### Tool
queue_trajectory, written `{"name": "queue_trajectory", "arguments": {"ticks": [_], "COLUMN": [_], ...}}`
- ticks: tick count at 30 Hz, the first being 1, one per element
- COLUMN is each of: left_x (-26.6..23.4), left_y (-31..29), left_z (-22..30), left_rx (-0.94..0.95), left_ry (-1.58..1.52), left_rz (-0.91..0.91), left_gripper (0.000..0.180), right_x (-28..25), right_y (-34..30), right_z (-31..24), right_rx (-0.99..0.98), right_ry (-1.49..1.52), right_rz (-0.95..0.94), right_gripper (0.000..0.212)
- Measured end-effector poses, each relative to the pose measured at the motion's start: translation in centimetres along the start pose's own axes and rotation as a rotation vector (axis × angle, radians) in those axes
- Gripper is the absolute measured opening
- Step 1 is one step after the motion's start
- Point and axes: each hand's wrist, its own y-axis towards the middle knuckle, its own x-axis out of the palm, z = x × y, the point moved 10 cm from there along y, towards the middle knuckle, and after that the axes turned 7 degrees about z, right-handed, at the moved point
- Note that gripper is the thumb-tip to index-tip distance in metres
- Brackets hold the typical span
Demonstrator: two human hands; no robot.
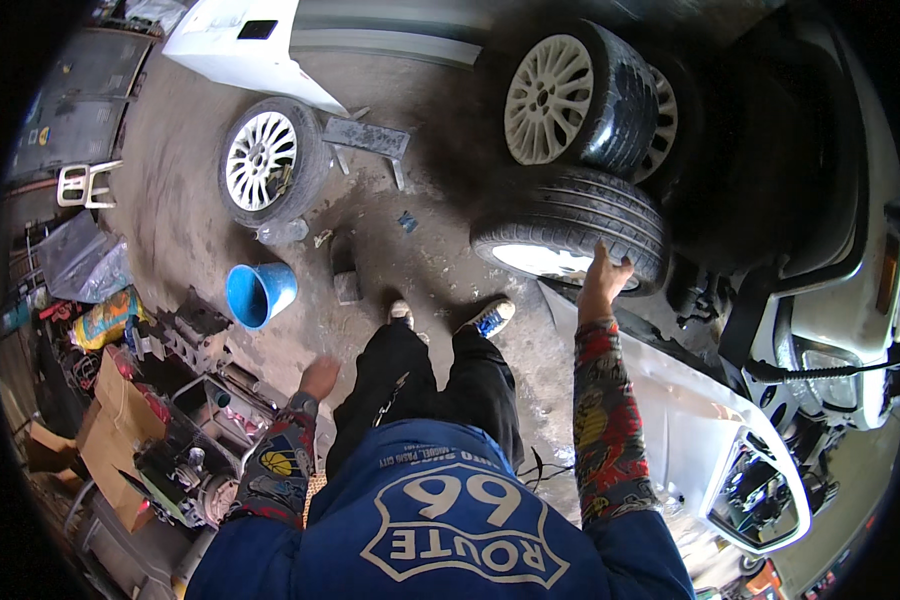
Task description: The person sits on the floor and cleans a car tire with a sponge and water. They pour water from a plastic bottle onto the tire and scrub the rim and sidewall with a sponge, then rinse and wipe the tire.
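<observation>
- Head view: the black rubber tyre with a silvery-white rim (592, 208) sits tilted on the grey, stained concrete floor (430, 268), toward its right edge, off any vehicle.
- The right hand (607, 276) is at that tyre's near side, fingers loosely spread, thumb apart; it seems to touch the rubber, but I cannot tell whether it bears any weight.
- The left hand (320, 378) hangs beside the left thigh, well apart from the tyre; it is blurred, so I cannot tell how far its fingers are open, though nothing shows in it.
- Just beyond the tyre, a white multi-spoke wheel with a black tyre (550, 98) stands upright, another similar wheel (660, 125) behind it.
- Toward the floor's far left, a fourth white-spoked wheel (262, 160) rests beside a low grey metal stool (367, 137).
- Judging by this, handling the tilted tyre is under way, not finished: it neither stands upright nor lies flat, and remains to be settled.
</observation>
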Motion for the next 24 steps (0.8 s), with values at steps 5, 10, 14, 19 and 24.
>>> {"name": "queue_trajectory", "arguments": {"ticks": [5, 10, 14, 19, 24], "left_x": [12.4, 12.9, 5.0, -12.6, -26.9], "left_y": [-11.4, -5.5, 4.9, 13.1, 15.7], "left_z": [-3.2, -6.1, -12.1, -24.3, -33.7], "left_rx": [-0.037, -0.361, -0.051, 0.03, -0.388], "left_ry": [-0.457, -1.059, -0.584, -0.507, -1.216], "left_rz": [-0.359, -0.166, -0.011, 0.179, 0.254], "left_gripper": [0.037, 0.042, 0.044, 0.044, 0.044], "right_x": [-2.2, -4.6, -7.2, -4.3, 1.5], "right_y": [-8.9, -13.0, -12.5, -16.7, -19.6], "right_z": [-0.9, 5.1, 7.2, 8.4, 5.5], "right_rx": [-0.224, -0.2, -0.005, 0.733, 0.799], "right_ry": [-0.364, -0.652, -0.587, 0.053, 0.342], "right_rz": [-0.164, -0.204, -0.034, -0.145, -0.118], "right_gripper": [0.088, 0.095, 0.094, 0.092, 0.096]}}
